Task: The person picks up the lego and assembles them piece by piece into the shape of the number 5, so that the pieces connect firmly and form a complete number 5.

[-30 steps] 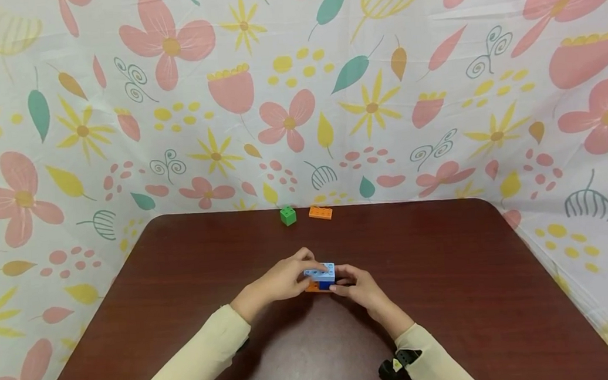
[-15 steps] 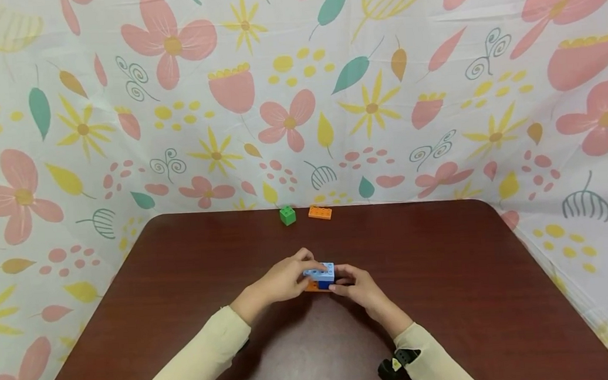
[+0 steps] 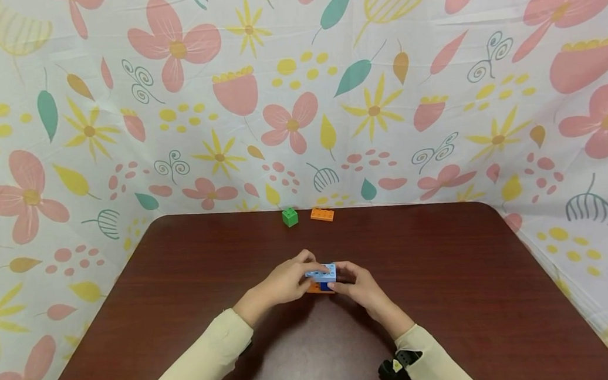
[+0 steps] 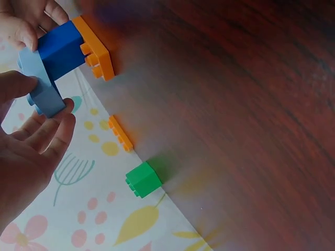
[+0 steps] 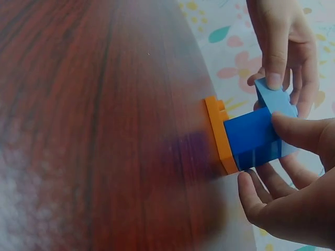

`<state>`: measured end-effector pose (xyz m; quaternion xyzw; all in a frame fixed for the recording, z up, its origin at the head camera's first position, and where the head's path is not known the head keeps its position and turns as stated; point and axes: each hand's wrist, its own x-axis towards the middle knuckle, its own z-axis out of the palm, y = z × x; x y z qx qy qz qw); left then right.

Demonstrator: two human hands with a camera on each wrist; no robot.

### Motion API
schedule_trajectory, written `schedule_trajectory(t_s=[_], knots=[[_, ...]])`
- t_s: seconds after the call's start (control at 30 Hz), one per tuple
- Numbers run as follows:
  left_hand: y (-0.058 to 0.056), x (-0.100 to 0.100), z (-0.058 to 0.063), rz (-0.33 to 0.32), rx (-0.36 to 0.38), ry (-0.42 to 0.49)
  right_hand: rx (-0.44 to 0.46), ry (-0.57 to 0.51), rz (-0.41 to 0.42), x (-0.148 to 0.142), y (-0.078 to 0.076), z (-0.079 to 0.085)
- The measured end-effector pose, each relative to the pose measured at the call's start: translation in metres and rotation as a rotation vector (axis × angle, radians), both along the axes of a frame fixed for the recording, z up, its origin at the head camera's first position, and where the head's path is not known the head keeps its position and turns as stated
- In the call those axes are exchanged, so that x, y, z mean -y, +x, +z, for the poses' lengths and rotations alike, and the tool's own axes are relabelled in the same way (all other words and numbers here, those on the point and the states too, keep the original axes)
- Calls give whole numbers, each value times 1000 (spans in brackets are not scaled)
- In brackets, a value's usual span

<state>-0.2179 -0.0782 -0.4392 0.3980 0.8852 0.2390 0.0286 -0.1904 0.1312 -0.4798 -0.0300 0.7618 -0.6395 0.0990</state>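
Two hands meet at a small stack of toy building bricks near the table's middle. A flat orange brick (image 5: 219, 137) is at the bottom, touching the wood. On one end of it stands a dark blue brick (image 5: 251, 132), topped by a light blue brick (image 3: 331, 272) that overhangs to the left. My left hand (image 3: 286, 279) pinches the overhanging end between thumb and fingers, as the left wrist view shows. From the other side my right hand (image 3: 362, 287) grips the stack, its thumb (image 5: 301, 130) where the two blues meet and its fingers round the far side.
At the back edge of the dark wooden table (image 3: 193, 268) sit a green brick (image 3: 290, 217) and another flat orange brick (image 3: 322, 214). A flower-printed cloth (image 3: 297, 96) hangs behind and along the sides. A black strapped device (image 3: 399, 367) is on the right wrist.
My right thumb has shifted slightly up to the light blue brick's lower corner. The left hand and the stack look the same; the head view has tilted a little.
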Motion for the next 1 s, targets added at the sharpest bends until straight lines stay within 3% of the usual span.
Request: schedule_trajectory(t_s=[0.3,0.57,0.83,1.0], knots=[[-1,0,-2,4,-7,11,-25,-20,23,1,-2,-1],[-9,3,2,-51,29,-4,-40,11,83,3,14,29],[-25,11,10,-143,211,92,-11,13,86,-3,-4,0],[-39,17,5,-143,331,201,-10,14,63,-3,-6,-4]])
